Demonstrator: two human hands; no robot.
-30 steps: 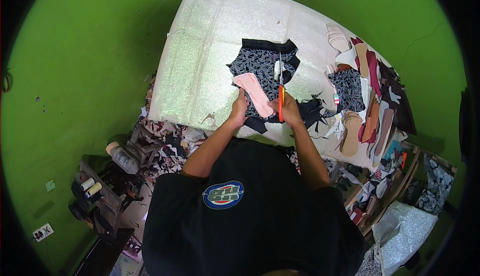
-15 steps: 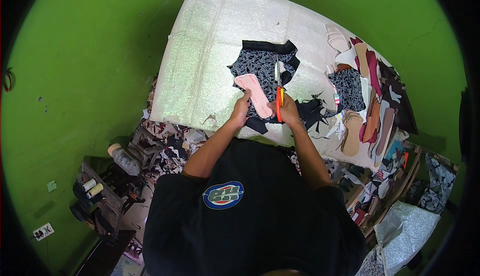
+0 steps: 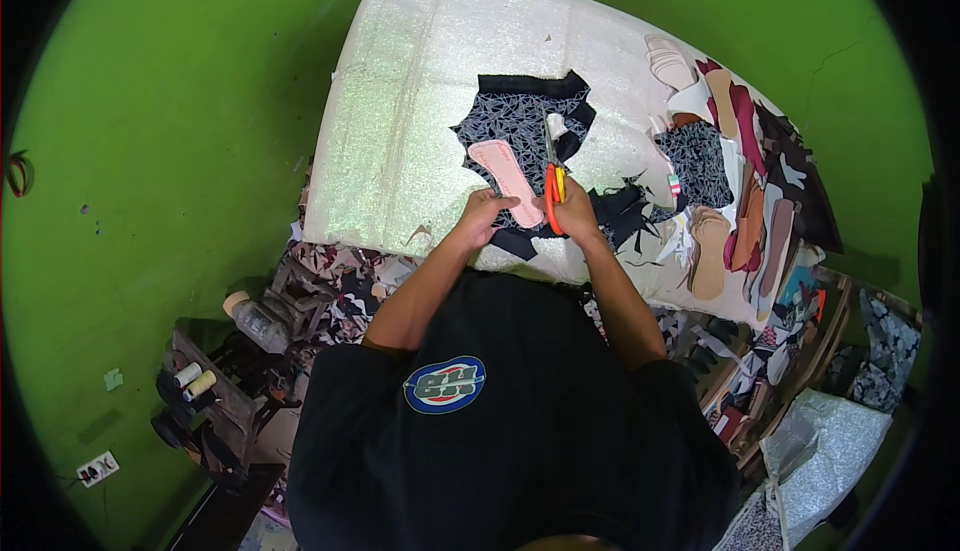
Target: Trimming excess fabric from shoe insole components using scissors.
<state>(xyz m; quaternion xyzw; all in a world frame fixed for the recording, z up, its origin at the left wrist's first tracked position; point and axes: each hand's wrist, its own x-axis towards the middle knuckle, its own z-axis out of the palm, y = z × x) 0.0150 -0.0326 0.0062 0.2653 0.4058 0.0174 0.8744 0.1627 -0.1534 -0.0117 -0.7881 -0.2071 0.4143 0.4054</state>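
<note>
My left hand (image 3: 484,215) pinches a pink insole-shaped piece (image 3: 503,173) near its lower end, thumb on top. The piece lies over a black fabric (image 3: 515,116) with a grey line pattern and jagged cut edges. In my right hand (image 3: 574,213) are scissors (image 3: 554,189) with orange and yellow handles. Their blades point away from me over the fabric, to the right of the pink piece. Whether the blades are parted is hard to make out. My right fingertips are close to the lower right edge of the pink piece.
A pale shiny sheet covers the table (image 3: 390,121). Black offcuts (image 3: 618,213) lie right of my hands. Further right are patterned fabric (image 3: 697,166), beige insole shapes (image 3: 709,251) and brown and maroon strips. Scraps (image 3: 350,281) pile below the table; thread spools (image 3: 200,383) stand lower left.
My left hand has shifted down to the lower end of the pink piece, which now sits slightly more upright. The right hand still holds the scissors. The whole view has shifted slightly.
</note>
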